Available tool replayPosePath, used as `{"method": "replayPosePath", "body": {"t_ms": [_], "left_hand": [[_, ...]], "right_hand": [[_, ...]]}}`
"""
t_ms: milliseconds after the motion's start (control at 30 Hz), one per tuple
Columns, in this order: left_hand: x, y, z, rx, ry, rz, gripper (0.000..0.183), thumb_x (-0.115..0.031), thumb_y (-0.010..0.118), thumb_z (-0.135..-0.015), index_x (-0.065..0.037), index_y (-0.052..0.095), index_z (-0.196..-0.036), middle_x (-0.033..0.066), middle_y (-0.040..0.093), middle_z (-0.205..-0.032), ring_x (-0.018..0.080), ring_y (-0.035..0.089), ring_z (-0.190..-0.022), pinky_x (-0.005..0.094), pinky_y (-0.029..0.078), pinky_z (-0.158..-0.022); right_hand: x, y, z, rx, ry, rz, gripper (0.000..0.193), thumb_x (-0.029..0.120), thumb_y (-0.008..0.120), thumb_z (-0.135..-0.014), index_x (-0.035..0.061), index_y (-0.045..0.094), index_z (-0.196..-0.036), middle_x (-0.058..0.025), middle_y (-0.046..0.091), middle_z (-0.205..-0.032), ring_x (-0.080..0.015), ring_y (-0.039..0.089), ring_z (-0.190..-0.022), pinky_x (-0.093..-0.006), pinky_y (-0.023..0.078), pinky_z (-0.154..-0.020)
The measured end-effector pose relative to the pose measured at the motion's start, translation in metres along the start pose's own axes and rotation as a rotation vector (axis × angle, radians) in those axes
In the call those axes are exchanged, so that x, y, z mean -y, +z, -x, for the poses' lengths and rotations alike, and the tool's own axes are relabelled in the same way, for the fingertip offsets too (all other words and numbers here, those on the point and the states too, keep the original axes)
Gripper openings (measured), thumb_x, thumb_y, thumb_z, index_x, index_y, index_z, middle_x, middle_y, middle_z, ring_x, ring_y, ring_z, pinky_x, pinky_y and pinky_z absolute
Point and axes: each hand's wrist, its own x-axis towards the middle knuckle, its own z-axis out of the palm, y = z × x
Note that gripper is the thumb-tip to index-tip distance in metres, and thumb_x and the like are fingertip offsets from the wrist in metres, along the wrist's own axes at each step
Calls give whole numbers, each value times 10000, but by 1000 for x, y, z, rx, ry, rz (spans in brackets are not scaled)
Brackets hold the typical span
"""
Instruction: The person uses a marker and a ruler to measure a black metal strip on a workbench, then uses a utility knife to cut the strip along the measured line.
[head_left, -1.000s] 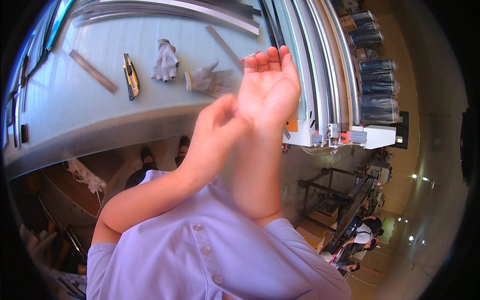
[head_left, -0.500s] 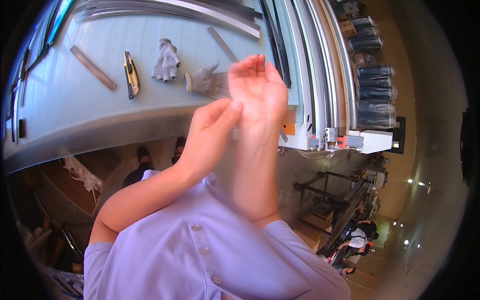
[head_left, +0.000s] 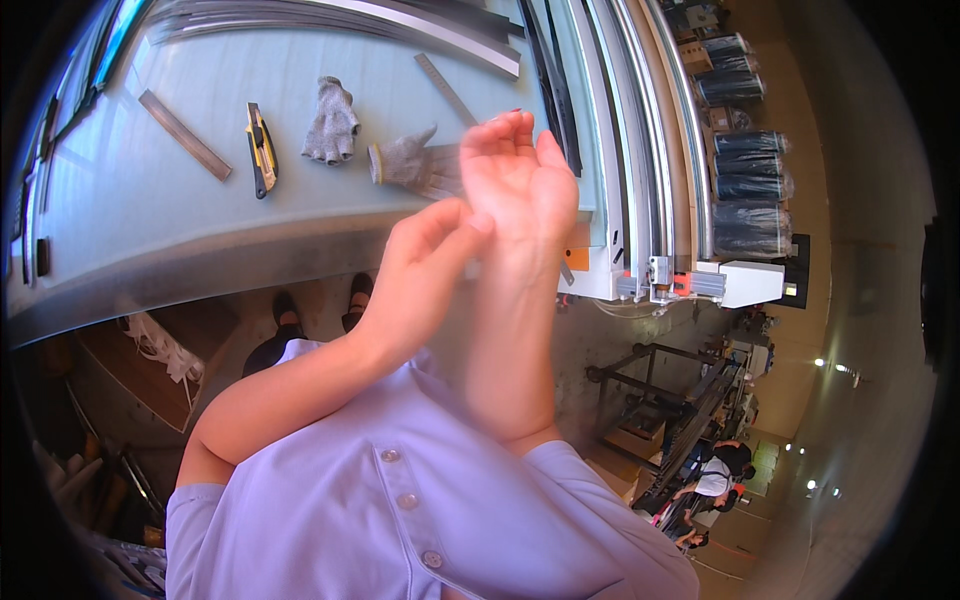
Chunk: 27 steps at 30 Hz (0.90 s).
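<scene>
My right hand [head_left: 520, 180] is held palm up over the table's near edge, fingers loosely curled and apart, holding nothing. At the base of its palm, my left hand [head_left: 425, 265] grips the wrist with the thumb on top; its other fingers are partly hidden. Just behind the right hand lies a grey knitted glove [head_left: 403, 160], partly covered by it. A second grey glove [head_left: 332, 122] is crumpled to its left. Farther left rests a yellow and black utility knife [head_left: 263, 155].
On the pale table [head_left: 150, 220] are a metal strip [head_left: 185, 135], a ruler [head_left: 445, 88] and long dark profiles [head_left: 400, 22] at the back. Metal rails [head_left: 640, 140] run along the right side. An open box [head_left: 150, 370] stands below left; people [head_left: 715, 480] are far right.
My left hand has shifted slightly, its thumb moving a little to the right over the wrist. My right hand has moved slightly right. The table items lie as before.
</scene>
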Motion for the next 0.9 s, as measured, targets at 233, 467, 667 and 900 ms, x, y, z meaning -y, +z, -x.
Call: {"method": "replayPosePath", "body": {"t_ms": [233,467,667,900], "left_hand": [[15,-1,11,-21,-33,47,187,-189,663,-886,-81,511,-887,-40,541,-855,53,480,-853,244,387,-785],[17,1,10,-11,-42,33,154,-128,627,-848,-77,492,-900,-32,526,-872,64,485,-859,244,388,-814],[13,0,8,51,-99,96,151,-115,595,-811,-64,504,-920,-14,525,-894,81,480,-870,256,382,-837],[15,-4,12,45,-112,159,172,-143,603,-839,-48,502,-940,19,563,-928,80,504,-899,245,423,-820]], "right_hand": [[-11,10,6,-34,-41,64,230,244,424,-1043,39,527,-1039,-75,578,-910,-202,539,-781,-364,475,-758],[-12,10,10,-48,-135,107,225,243,422,-1043,38,508,-1076,-69,553,-932,-195,510,-789,-358,470,-757],[-9,8,13,-53,-210,126,229,243,420,-1044,36,513,-1070,-67,554,-943,-190,510,-799,-353,465,-764],[-13,8,13,-33,-209,175,227,249,426,-1042,45,522,-1068,-61,559,-943,-183,514,-803,-348,457,-764]]}}
